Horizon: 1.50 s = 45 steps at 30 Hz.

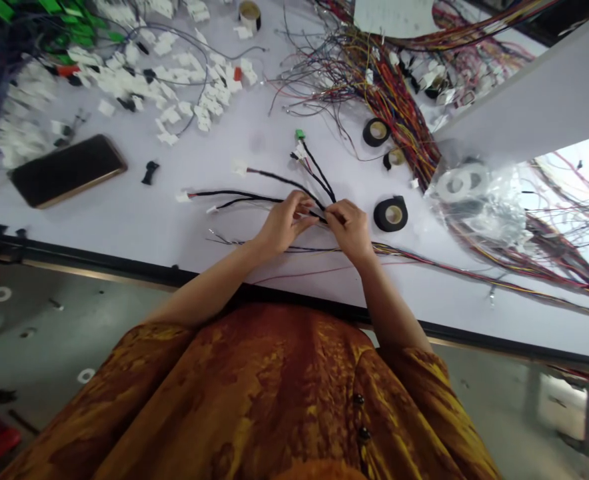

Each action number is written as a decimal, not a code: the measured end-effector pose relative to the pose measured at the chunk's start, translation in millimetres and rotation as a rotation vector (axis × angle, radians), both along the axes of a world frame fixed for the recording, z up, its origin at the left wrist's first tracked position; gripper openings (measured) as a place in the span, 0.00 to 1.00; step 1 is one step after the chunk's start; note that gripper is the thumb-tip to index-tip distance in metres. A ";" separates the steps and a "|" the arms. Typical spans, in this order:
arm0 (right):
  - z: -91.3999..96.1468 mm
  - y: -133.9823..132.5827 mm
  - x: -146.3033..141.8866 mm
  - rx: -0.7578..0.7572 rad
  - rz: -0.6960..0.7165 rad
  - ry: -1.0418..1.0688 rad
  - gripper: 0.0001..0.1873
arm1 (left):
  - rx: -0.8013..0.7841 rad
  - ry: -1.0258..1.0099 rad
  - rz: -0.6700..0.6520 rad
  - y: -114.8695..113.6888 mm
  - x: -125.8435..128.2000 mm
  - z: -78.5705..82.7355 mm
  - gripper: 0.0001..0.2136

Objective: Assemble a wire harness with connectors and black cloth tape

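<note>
While the left hand [285, 223] and the right hand [349, 230] sit almost touching near the front edge of a pale workbench [139, 227], each is closed in a narrow pinch on a black wire harness [279, 185]. Left fingers [299, 207] wrap the sheathed strands from one side; right fingertips [330, 212] grip them just beside, close to where the branches converge. The harness lies on the bench directly ahead of the person, its branches fanning out from the hands. Two run left and end in small white connectors [239, 167]; others run up to a green connector [300, 134].

Loose thin wires [294, 250] lie just below the hands, near the wrists, and stretch off to the right. A thick multicoloured wire bundle [399, 113] sprawls across the upper right. A roll of black tape [393, 214] sits right of the right hand, with two similar rolls [376, 131] farther up. Upper left holds a scattered heap of white plastic connectors [174, 73], and a dark phone [67, 171] with a gold edge lies near it. A clear plastic bag [479, 200] rests at right.
</note>
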State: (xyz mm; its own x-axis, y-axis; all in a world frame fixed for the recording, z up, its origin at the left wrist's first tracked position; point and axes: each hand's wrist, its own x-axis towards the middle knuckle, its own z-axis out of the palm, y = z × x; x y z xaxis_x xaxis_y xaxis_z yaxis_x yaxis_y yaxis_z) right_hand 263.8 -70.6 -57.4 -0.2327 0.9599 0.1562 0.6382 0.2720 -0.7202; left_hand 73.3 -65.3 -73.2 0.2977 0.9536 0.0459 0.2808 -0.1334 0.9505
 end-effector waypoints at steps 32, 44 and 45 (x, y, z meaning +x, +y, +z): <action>1.4 -73.2 75.3 0.008 0.124 -0.350 0.12 | 0.194 0.801 0.083 -51.6 -127.6 -16.7 0.36; 3.8 -60.0 68.4 -0.042 0.121 -0.523 0.11 | 0.301 0.515 0.372 -65.3 -182.6 10.5 0.14; 3.3 -57.7 67.3 -0.032 0.133 -0.546 0.11 | 0.302 0.515 0.399 -68.6 -188.1 11.0 0.13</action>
